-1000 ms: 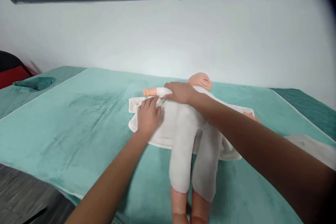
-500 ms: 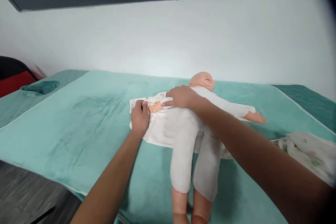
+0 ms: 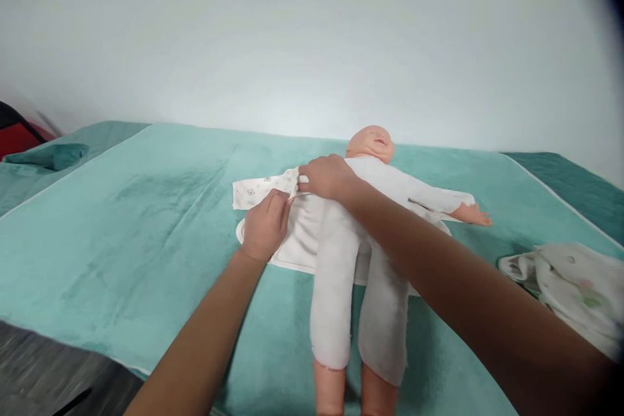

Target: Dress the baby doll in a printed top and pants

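A baby doll with a white cloth body lies on its back, head away from me and legs toward me. Beneath its torso a white baby shirt is spread, its printed sleeve stretching to the left. My left hand pinches the edge of the shirt near the sleeve's opening. My right hand is closed round the doll's arm on that side, at the sleeve opening. That arm's little hand is hidden by cloth and fingers. The doll's other arm reaches out to the right, its hand bare.
A teal padded cover lies under everything, reaching back to a white wall. Folded white printed cloth rests at the right. A bunched teal piece and a red and black object are at the far left.
The doll's small hand, visible before beside my left fingers, is now covered. My left hand has shifted right along the sleeve toward my right hand. The view has tilted down slightly.
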`<control>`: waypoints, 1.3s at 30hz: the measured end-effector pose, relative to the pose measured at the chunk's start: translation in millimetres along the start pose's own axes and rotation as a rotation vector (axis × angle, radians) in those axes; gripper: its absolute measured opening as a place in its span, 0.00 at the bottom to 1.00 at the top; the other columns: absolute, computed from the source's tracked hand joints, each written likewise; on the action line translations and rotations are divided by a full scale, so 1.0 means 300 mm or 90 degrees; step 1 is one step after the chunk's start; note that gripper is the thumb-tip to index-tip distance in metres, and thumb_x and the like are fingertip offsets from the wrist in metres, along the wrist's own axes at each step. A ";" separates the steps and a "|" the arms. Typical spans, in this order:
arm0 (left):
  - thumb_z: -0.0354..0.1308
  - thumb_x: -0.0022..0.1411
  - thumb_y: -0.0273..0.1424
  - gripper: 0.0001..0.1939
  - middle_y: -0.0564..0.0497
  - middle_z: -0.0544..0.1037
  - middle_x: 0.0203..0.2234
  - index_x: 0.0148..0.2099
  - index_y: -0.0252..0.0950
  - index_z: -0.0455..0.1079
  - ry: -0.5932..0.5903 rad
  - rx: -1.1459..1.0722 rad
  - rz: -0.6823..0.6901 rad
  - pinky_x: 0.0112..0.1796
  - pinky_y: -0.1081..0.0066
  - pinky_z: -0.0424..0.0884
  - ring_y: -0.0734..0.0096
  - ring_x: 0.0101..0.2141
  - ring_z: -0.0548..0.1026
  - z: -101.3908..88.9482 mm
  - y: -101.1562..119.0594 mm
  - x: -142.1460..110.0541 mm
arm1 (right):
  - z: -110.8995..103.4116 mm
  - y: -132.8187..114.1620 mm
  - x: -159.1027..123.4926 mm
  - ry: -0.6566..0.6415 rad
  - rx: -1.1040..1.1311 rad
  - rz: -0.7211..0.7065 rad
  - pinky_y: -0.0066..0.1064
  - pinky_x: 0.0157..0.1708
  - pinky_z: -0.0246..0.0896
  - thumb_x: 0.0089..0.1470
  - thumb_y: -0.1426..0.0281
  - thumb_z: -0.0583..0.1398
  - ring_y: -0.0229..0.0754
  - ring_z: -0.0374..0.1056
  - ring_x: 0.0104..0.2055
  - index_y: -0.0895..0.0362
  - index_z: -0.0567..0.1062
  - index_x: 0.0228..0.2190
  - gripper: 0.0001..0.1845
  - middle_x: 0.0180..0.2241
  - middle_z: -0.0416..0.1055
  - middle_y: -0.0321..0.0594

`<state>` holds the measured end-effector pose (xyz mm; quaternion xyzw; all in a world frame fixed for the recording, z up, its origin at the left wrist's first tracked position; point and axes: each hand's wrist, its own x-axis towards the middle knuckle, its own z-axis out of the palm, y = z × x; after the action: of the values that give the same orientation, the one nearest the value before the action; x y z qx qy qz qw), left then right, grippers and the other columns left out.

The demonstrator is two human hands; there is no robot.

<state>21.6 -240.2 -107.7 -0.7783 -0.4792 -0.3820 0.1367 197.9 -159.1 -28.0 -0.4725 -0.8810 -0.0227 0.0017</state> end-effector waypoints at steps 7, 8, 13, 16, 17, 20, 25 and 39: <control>0.44 0.72 0.33 0.08 0.50 0.74 0.32 0.41 0.38 0.63 -0.008 -0.071 0.000 0.28 0.71 0.60 0.70 0.30 0.71 0.003 0.051 0.009 | 0.024 -0.018 0.013 0.028 -0.062 0.035 0.38 0.37 0.54 0.59 0.60 0.54 0.51 0.72 0.38 0.54 0.73 0.41 0.14 0.37 0.76 0.47; 0.44 0.72 0.33 0.09 0.50 0.74 0.33 0.41 0.38 0.63 -0.013 -0.091 -0.026 0.29 0.71 0.61 0.70 0.31 0.71 0.003 0.067 0.013 | 0.028 -0.021 0.011 0.032 -0.070 0.037 0.38 0.38 0.54 0.59 0.63 0.54 0.50 0.72 0.39 0.55 0.72 0.41 0.12 0.38 0.76 0.47; 0.42 0.73 0.37 0.12 0.50 0.74 0.35 0.41 0.39 0.64 -0.025 -0.198 -0.184 0.35 0.70 0.63 0.69 0.35 0.72 0.011 0.159 0.057 | 0.040 -0.040 0.005 0.043 -0.084 0.051 0.38 0.38 0.53 0.56 0.71 0.56 0.51 0.71 0.40 0.58 0.68 0.42 0.10 0.38 0.76 0.50; 0.41 0.73 0.39 0.14 0.50 0.75 0.36 0.41 0.39 0.65 -0.004 -0.250 -0.249 0.37 0.69 0.64 0.68 0.36 0.72 0.023 0.214 0.084 | 0.037 -0.045 0.005 0.034 -0.085 0.056 0.37 0.37 0.53 0.55 0.74 0.56 0.50 0.72 0.39 0.59 0.66 0.44 0.13 0.36 0.76 0.50; 0.41 0.73 0.39 0.14 0.50 0.75 0.37 0.42 0.39 0.65 0.004 -0.265 -0.269 0.38 0.68 0.65 0.67 0.37 0.72 0.027 0.231 0.090 | 0.035 -0.044 0.007 0.030 -0.084 0.055 0.37 0.36 0.53 0.55 0.74 0.56 0.50 0.72 0.38 0.59 0.66 0.44 0.13 0.36 0.76 0.50; 0.42 0.73 0.40 0.14 0.49 0.75 0.36 0.42 0.39 0.64 0.016 -0.307 -0.306 0.38 0.68 0.65 0.67 0.37 0.72 0.035 0.271 0.097 | 0.032 -0.041 0.011 0.021 -0.081 0.047 0.37 0.36 0.53 0.56 0.74 0.56 0.51 0.72 0.38 0.59 0.65 0.44 0.13 0.36 0.75 0.49; 0.45 0.72 0.39 0.12 0.50 0.75 0.34 0.41 0.38 0.65 0.021 -0.377 -0.323 0.37 0.69 0.65 0.69 0.35 0.72 0.030 0.302 0.087 | 0.041 -0.033 0.029 0.009 -0.077 0.029 0.37 0.36 0.53 0.54 0.75 0.56 0.50 0.71 0.38 0.58 0.66 0.43 0.13 0.36 0.74 0.49; 0.48 0.71 0.34 0.08 0.45 0.74 0.48 0.41 0.39 0.65 0.070 -0.313 -0.183 0.53 0.60 0.64 0.64 0.52 0.69 0.057 0.240 0.069 | 0.011 0.081 -0.268 0.529 0.320 0.240 0.36 0.44 0.60 0.61 0.68 0.49 0.45 0.68 0.45 0.55 0.71 0.43 0.14 0.43 0.73 0.42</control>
<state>96.0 -253.4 -93.0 -0.6903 -0.4695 -0.5437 -0.0863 262.5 -212.4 -32.5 -0.5592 -0.6838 0.0042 0.4687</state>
